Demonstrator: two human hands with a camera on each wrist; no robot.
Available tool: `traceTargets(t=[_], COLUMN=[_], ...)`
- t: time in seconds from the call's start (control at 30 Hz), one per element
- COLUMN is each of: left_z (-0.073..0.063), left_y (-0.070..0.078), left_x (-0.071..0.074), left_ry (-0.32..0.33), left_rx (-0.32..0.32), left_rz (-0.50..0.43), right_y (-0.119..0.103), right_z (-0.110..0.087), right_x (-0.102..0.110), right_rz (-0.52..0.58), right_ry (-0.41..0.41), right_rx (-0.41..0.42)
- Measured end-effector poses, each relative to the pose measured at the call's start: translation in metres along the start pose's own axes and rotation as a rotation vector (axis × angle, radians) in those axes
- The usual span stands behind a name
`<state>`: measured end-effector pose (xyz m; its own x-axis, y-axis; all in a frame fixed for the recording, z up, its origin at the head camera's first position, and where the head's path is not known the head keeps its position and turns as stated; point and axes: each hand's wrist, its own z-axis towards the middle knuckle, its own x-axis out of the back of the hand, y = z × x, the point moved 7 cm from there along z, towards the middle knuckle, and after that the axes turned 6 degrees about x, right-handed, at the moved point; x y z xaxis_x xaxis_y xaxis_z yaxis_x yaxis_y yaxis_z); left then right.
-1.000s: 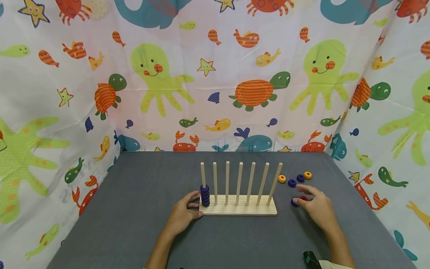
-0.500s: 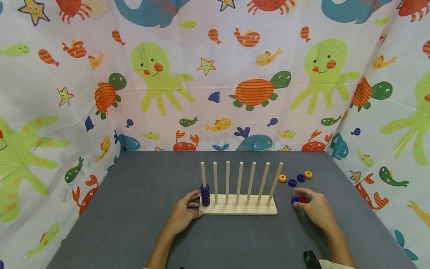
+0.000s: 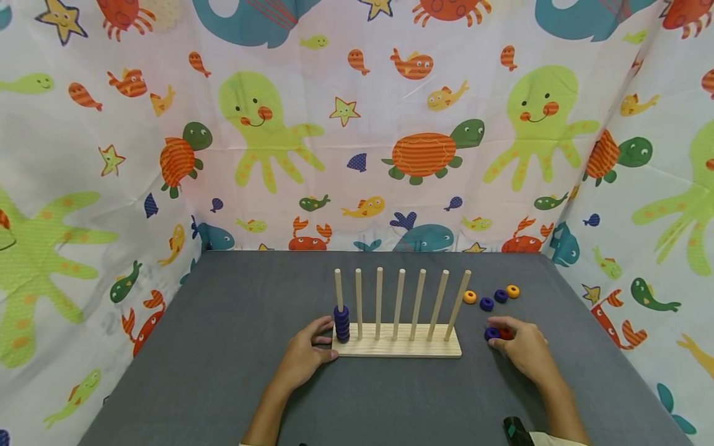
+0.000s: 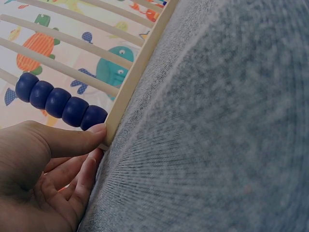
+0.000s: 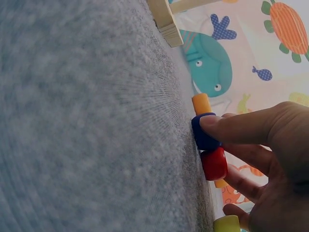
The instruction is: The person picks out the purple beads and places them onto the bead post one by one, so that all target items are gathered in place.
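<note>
A wooden peg stand (image 3: pixel 397 348) with several upright pegs rests on the grey table. Its leftmost peg carries a stack of dark blue beads (image 3: pixel 342 324), also seen in the left wrist view (image 4: pixel 58 102). My left hand (image 3: pixel 304 352) grips the stand's left end, thumb on the front edge. To the right of the stand, my right hand (image 3: pixel 523 348) pinches a loose blue bead (image 5: pixel 206 133) between thumb and index finger, low at the tabletop. A red bead (image 5: pixel 214 164) sits right beside it, partly covered by the hand in the head view.
Behind the right hand lie two blue beads (image 3: pixel 486 304) and two orange-yellow beads (image 3: pixel 470 297). A lighter yellow bead (image 5: pixel 227 224) shows by the little finger in the right wrist view. A patterned curtain (image 3: pixel 357 124) hangs along the table's back edge.
My right index finger and thumb have come down and closed in on the blue bead beside the red one. The left hand keeps its hold on the stand.
</note>
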<state>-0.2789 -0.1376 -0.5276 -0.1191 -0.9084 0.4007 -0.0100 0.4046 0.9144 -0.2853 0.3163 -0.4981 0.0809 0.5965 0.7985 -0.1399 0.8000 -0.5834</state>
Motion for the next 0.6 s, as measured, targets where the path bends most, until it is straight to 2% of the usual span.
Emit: traceTargets(t=[0.2,0.6], left_z=[0.000,0.000], left_y=[0.001,0.001], left_x=[0.000,0.000], left_ry=[0.006,0.006], left_rx=[-0.005,-0.018], left_rz=[0.002,-0.001], right_y=[-0.001,-0.017], right_z=[0.000,-0.006], right_x=[0.001,0.014], right_rz=[-0.002,0.033], right_ry=[0.017,0.160], right_rx=[-0.004,0.039])
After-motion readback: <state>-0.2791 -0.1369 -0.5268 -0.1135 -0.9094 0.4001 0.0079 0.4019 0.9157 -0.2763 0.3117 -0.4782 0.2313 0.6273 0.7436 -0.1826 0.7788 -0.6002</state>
